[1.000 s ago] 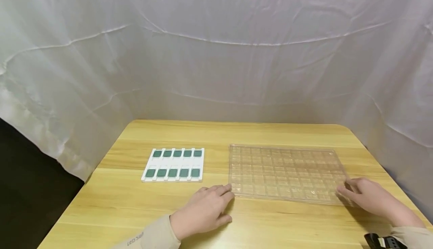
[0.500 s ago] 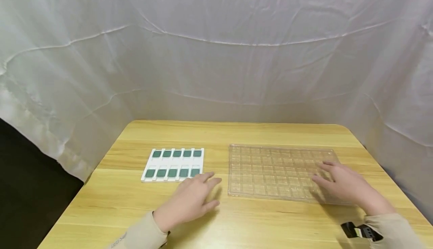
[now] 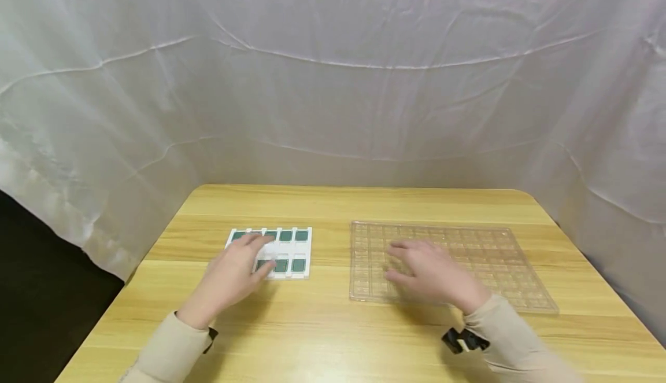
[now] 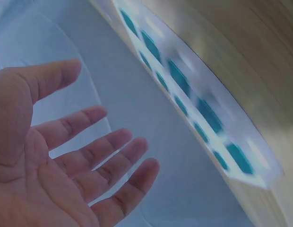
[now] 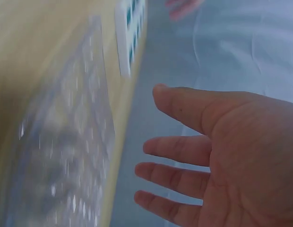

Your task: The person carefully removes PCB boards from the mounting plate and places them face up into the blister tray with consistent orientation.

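Observation:
A white tray [image 3: 284, 248] with two rows of dark green square chips [image 3: 299, 265] lies on the left half of the table. Over its left part hovers my left hand [image 3: 231, 273], fingers spread and holding nothing; it hides some of the chips. To the right lies a clear plastic tray [image 3: 499, 261] divided into many small square pockets. My right hand [image 3: 434, 270] is above its left-middle part, slightly blurred, with nothing in it. Both palms show bare in the wrist views, the left hand [image 4: 80, 156] and the right hand [image 5: 222, 156] with fingers loosely extended.
Both trays rest on a light wooden table [image 3: 333, 337] with rounded far corners. A pale hanging cloth [image 3: 333, 111] encloses the back and sides. Bare wood separates the two trays. A dark area [image 3: 47, 296] shows past the left edge.
My left hand has moved left from the clear tray's near corner to above the white tray. My right hand has left the clear tray's right edge and travelled left over it.

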Available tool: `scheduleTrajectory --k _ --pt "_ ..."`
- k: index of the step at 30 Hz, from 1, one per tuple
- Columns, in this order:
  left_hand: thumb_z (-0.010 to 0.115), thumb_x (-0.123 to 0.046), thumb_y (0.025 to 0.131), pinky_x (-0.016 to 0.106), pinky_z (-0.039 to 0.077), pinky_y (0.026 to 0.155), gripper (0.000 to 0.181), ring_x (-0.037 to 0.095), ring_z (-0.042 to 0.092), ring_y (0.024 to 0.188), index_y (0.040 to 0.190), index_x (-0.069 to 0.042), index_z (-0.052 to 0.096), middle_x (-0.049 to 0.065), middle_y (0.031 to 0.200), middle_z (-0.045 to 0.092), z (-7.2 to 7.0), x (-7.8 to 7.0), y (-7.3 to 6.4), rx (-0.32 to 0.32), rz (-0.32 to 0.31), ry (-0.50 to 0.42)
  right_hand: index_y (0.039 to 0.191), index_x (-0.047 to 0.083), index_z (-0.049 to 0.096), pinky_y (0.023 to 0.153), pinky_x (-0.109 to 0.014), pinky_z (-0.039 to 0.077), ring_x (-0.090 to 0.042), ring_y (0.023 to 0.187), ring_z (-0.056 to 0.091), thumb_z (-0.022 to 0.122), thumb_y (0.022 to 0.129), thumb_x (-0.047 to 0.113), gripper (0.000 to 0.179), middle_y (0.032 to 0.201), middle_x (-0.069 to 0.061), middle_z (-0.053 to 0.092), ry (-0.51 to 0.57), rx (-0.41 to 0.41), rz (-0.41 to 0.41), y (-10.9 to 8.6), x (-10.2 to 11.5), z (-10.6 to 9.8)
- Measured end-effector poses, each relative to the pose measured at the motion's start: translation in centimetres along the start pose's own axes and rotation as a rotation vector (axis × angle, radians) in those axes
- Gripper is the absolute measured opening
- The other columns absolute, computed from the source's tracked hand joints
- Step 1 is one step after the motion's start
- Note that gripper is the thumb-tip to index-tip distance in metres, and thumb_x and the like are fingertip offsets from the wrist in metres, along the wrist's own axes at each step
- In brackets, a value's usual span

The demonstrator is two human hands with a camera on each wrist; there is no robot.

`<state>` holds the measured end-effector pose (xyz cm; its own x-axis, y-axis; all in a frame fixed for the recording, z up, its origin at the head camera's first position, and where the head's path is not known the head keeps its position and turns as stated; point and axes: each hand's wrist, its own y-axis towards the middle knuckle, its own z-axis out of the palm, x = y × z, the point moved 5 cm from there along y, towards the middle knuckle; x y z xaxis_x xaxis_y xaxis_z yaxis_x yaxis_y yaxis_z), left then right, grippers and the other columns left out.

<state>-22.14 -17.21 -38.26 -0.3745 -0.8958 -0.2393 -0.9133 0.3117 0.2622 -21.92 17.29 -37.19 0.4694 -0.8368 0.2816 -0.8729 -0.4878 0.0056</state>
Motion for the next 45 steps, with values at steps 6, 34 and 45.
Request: scheduleTrajectory --k 6,34,45 --pt "0.077 -0.025 0.099 0.069 0.063 0.089 0.051 0.053 0.068 0.118 0.14 0.004 0.065 0.034 0.139 0.063 -0.8 4.1 -0.5 0.004 -0.151 0.003 0.152 0.002 0.058 0.128 -0.073 0.03 -0.044 0.15 0.049 0.069 0.105 0.038 0.061 0.16 -0.021 0.054 -0.001 0.098 -0.115 2.5 4.6 2.7" --pt "0.073 -0.01 0.098 0.027 0.033 0.057 0.04 0.017 0.041 0.062 0.07 -0.01 0.044 0.0 0.066 0.037 1.4 8.0 -1.7 0.132 -0.237 -0.091 0.161 0.018 0.051 0.129 -0.058 0.039 -0.031 0.156 0.046 0.069 0.102 0.048 0.068 0.172 -0.001 0.041 -0.179 0.199 -0.198 5.9 11.2 8.2" --pt "0.077 -0.014 0.096 0.028 0.034 0.058 0.04 0.017 0.042 0.063 0.071 -0.012 0.046 0.001 0.066 0.041 1.6 6.8 -2.3 0.184 -0.246 -0.127 0.151 0.019 0.062 0.124 -0.057 0.045 -0.029 0.147 0.056 0.071 0.101 0.047 0.058 0.163 -0.004 0.054 -0.206 0.169 -0.236 3.9 11.1 7.7"
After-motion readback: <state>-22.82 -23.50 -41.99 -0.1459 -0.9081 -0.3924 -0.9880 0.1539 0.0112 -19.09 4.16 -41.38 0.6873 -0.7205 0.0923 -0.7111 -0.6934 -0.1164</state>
